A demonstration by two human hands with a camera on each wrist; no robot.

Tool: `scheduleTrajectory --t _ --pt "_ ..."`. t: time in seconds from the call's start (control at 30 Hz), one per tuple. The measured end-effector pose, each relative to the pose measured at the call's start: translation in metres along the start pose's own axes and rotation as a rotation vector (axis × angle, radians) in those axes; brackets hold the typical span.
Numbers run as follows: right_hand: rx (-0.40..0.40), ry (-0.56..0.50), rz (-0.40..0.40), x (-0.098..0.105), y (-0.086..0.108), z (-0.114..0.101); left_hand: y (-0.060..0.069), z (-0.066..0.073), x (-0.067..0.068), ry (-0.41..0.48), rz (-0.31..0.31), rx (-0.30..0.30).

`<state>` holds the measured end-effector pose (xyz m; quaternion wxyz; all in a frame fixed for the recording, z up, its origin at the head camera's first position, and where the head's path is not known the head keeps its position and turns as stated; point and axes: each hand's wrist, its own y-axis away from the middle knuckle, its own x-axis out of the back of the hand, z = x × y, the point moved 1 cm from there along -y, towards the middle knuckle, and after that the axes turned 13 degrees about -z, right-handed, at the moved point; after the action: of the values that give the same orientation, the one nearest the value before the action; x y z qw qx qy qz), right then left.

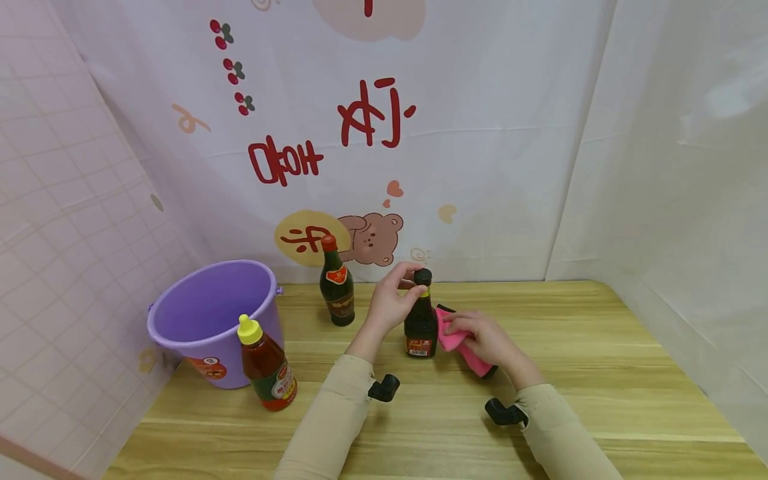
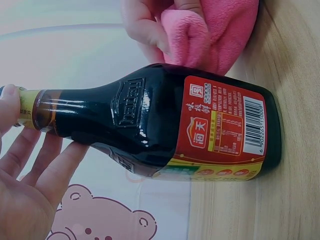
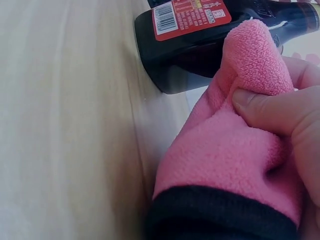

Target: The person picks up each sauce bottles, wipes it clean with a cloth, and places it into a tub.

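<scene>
A dark sauce bottle (image 1: 421, 325) with a black cap stands upright on the table. My left hand (image 1: 393, 298) grips its neck near the cap; in the left wrist view the thumb and fingers (image 2: 50, 162) lie round the yellow neck band. The bottle's red label (image 2: 220, 120) with a barcode shows there. Beside the bottle's right side, my right hand (image 1: 483, 338) pinches a pink cloth (image 1: 450, 337) with a black edge. In the right wrist view the thumb presses on the bunched cloth (image 3: 250, 60), close to the bottle (image 3: 190, 55). Whether cloth and glass touch, I cannot tell.
A purple bucket (image 1: 215, 300) stands at the left of the wooden table (image 1: 600, 360), with a red sauce bottle with a yellow cap (image 1: 267, 367) in front of it. Further back is a dark green bottle with a red cap (image 1: 338, 287). A printed curtain (image 1: 492, 167) hangs behind.
</scene>
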<state>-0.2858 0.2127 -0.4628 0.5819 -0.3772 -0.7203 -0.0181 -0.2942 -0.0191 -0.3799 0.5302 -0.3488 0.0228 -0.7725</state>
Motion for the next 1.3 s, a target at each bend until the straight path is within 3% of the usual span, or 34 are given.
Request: scheduleTrajectory --t 0.47,1.03,1.3 --pt "-0.12 0.109 -0.168 -0.007 0.002 -0.002 0.0 -0.001 -0.001 -0.011 0.002 -0.008" --pt "-0.086 0.276 -0.196 -0.012 -0.003 -0.01 0.001 0.002 0.0 -0.012 -0.004 0.007" --pt "-0.144 0.355 -0.202 -0.018 -0.007 -0.015 0.001 0.001 0.0 0.002 0.001 0.019"
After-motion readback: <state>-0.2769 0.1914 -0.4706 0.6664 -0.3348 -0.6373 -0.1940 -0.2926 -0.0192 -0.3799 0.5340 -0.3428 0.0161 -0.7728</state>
